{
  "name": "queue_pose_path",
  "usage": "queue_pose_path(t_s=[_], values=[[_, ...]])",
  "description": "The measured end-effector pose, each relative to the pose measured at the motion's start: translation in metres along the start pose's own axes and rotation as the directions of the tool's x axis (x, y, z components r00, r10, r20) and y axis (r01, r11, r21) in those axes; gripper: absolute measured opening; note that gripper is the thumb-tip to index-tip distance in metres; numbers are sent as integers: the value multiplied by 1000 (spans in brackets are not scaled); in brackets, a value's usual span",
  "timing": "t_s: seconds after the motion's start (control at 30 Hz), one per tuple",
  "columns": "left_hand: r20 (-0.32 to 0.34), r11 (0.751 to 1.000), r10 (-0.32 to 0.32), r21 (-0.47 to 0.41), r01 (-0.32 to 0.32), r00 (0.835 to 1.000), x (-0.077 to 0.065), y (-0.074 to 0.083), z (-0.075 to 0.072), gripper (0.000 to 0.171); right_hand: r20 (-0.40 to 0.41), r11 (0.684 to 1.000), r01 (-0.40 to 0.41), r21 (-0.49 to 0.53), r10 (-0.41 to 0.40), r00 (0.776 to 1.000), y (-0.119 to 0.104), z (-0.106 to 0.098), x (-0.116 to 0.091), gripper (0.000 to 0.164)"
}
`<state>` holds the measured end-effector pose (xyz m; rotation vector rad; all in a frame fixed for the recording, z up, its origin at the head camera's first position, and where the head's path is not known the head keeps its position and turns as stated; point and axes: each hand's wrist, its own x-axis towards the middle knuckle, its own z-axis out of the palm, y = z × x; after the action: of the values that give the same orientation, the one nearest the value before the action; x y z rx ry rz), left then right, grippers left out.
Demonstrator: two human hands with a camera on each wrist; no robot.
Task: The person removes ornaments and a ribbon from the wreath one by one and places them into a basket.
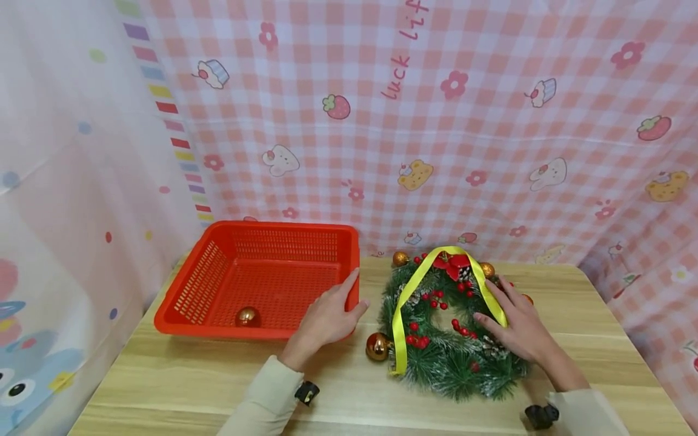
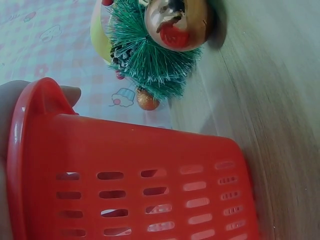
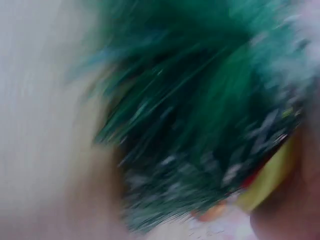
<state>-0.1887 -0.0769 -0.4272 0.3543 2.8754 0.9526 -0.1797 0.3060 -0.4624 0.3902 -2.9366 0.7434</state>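
Note:
My left hand (image 1: 327, 318) is at the front right corner of a red plastic basket (image 1: 188, 324). It grips the rim, with the thumb on the outer side; the other fingers are partly hidden. A gold bauble (image 1: 248, 316) lies inside the basket near the front wall. My right hand (image 1: 518, 324), thumb and fingers spread, rests on the right side of a green Christmas wreath (image 1: 458, 369). A yellow ribbon (image 1: 400, 327) loops over the wreath and runs under that hand. Red berries, pinecones and a red flower (image 1: 452, 265) decorate the wreath. The right wrist view is blurred.
A shiny gold bauble (image 1: 377, 347) sits at the wreath's left edge, and smaller glittery baubles (image 1: 400, 258) show along its back. Basket and wreath stand side by side on a light wooden table (image 1: 180, 381). Behind it hangs a pink checked curtain (image 1: 382, 139).

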Motion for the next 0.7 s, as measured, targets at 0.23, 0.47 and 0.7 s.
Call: queue_pose_path(t_s=[0.23,0.47,0.7], values=[[2,1000,-1,-7,1,1000,2,0,0,71,-196,998,-36,53,46,980,-39,-4,-20,67],[6,1000,-7,1,7,1000,3,2,-2,72,-211,973,-229,-9,222,952,-92,15,-37,78],[11,1000,-15,-5,15,1000,0,3,-2,71,-123,938,-334,-93,322,939,-109,39,-35,86]])
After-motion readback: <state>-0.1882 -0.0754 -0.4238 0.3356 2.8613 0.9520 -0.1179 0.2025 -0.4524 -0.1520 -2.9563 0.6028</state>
